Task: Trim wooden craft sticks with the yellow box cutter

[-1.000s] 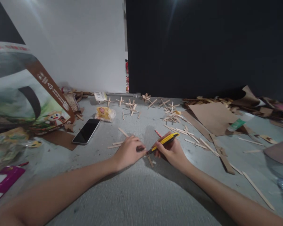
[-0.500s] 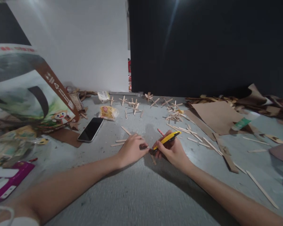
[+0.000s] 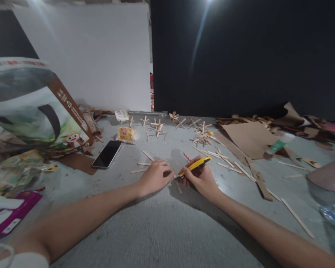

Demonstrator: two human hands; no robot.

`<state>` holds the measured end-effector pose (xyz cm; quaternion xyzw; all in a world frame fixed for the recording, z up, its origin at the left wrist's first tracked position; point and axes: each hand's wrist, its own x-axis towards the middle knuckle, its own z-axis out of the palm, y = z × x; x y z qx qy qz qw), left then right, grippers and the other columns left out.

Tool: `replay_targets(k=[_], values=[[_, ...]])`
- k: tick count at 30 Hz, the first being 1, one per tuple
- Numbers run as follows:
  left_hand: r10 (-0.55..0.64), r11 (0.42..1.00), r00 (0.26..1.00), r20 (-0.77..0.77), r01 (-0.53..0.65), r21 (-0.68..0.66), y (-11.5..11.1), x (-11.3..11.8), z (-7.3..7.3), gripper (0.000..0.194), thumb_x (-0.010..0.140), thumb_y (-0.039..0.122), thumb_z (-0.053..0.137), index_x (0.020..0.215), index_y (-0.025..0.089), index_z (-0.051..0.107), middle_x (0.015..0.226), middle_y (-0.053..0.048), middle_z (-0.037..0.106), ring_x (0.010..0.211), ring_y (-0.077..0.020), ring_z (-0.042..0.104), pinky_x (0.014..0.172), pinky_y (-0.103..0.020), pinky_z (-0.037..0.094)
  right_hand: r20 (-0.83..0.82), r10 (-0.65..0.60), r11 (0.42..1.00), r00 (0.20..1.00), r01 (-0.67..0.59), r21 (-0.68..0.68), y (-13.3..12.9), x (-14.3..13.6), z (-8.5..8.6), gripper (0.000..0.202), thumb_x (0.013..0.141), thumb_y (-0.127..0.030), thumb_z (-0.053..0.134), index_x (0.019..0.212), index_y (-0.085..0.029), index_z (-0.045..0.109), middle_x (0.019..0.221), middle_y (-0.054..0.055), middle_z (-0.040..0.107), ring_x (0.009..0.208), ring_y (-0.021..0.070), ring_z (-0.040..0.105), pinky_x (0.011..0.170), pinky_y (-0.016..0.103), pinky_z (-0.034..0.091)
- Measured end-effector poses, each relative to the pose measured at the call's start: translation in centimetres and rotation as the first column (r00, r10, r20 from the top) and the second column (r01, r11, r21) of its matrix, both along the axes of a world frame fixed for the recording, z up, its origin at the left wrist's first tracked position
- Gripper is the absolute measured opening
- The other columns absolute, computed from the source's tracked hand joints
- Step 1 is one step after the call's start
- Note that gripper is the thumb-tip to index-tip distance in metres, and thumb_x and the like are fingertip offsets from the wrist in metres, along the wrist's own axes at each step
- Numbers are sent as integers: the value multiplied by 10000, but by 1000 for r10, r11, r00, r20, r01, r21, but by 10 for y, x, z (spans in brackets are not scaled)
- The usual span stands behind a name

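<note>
**A:** Report hand status, nearest items first.

**B:** I read the left hand (image 3: pixel 155 176) palm-down on the grey tabletop (image 3: pixel 162 230), fingers curled and pressing a short wooden stick (image 3: pixel 178 185) flat. I judge that pressure is there to stop the stick sliding under the blade. The right hand (image 3: pixel 199 178) is closed in a pen-style grip around a yellow utility knife (image 3: pixel 194 166); the tip angles down and left, so it meets the stick just beside the left fingertips.

**A:** Position of the stick relative to the hands?

**B:** Between them. One end is under the left fingers; the other projects toward me. I cannot tell whether the blade is touching the wood.

**A:** Items beyond?

**B:** A dark phone (image 3: pixel 107 154) lies left of the hands, screen up. Loose sticks (image 3: pixel 229 163) lie to the right, a brown cardboard sheet (image 3: pixel 249 137) beyond them. Farther back, crossed-stick assemblies (image 3: pixel 156 124) sit near the wall.
</note>
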<state>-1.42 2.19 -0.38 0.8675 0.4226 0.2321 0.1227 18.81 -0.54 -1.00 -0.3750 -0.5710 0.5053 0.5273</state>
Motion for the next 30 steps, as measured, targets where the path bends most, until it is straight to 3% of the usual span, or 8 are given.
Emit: replay_targets(k=[8,11,16,24,30], values=[[-100,995,995,-7,100,-6,-5,0,3,279,1037,251,535,1030,189,807,948,-94,663,1014,-264,581,926,-398,491,31,-54,999,998,54,-4,-1,2,2,545,793,-653,841,874,-274,457,558,-34,647,407,177,581,389,289,456],[-81,997,997,16,81,-6,-6,0,2,273,1026,224,538,1110,193,795,974,-88,665,1017,-257,587,952,-404,500,44,-57,998,997,56,24,-3,2,1,536,814,-662,817,876,-269,458,593,-29,653,427,172,596,405,286,477],[17,998,997,78,-22,65,-5,-2,-3,296,951,87,514,994,177,792,941,-85,690,1002,-257,597,994,-431,502,79,-71,997,994,69,33,-6,2,0,507,856,-658,770,886,-256,463,633,-23,660,439,152,600,418,266,480],[-93,995,994,63,91,38,-3,-4,-6,317,897,52,553,1025,179,813,940,-89,652,995,-257,597,901,-390,519,140,-72,997,988,72,7,-3,0,5,533,842,-735,719,856,-258,481,499,-34,606,390,164,551,401,276,451],[-132,991,990,55,131,17,-3,-2,-4,305,921,75,545,1059,187,794,936,-81,632,1015,-257,588,915,-387,507,147,-70,995,987,58,84,-4,0,1,501,856,-687,749,849,-246,512,574,-11,631,427,170,583,427,285,470]])
